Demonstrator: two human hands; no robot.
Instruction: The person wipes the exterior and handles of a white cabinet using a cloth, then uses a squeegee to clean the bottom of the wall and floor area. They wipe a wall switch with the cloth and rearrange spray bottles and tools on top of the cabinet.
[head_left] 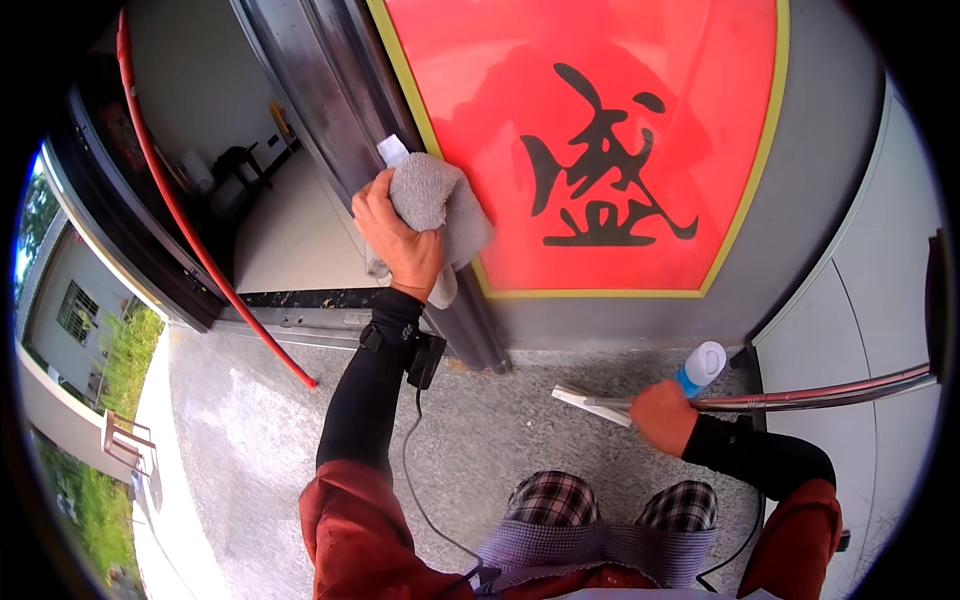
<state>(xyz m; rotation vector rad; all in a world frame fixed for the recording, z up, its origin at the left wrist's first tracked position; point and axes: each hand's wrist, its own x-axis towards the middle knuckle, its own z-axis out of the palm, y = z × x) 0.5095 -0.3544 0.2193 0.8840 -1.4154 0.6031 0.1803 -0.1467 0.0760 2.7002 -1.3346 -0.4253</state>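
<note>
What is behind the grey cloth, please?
The door frame and the edge of the red panel run behind the cloth in the left hand; the parts it covers cannot be seen.

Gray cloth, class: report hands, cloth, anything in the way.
Left hand gripping gray cloth. Cloth bunched against dark door frame. Right hand around white-tipped tool. No obstruction seen at cloth.

The right fingers (655,412) partly hide the blue-and-white bottle (703,366).

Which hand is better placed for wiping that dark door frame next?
Probably the left hand: it holds the grey cloth at the dark door frame, while the right hand is lower, gripping a white-ended tool.
</note>
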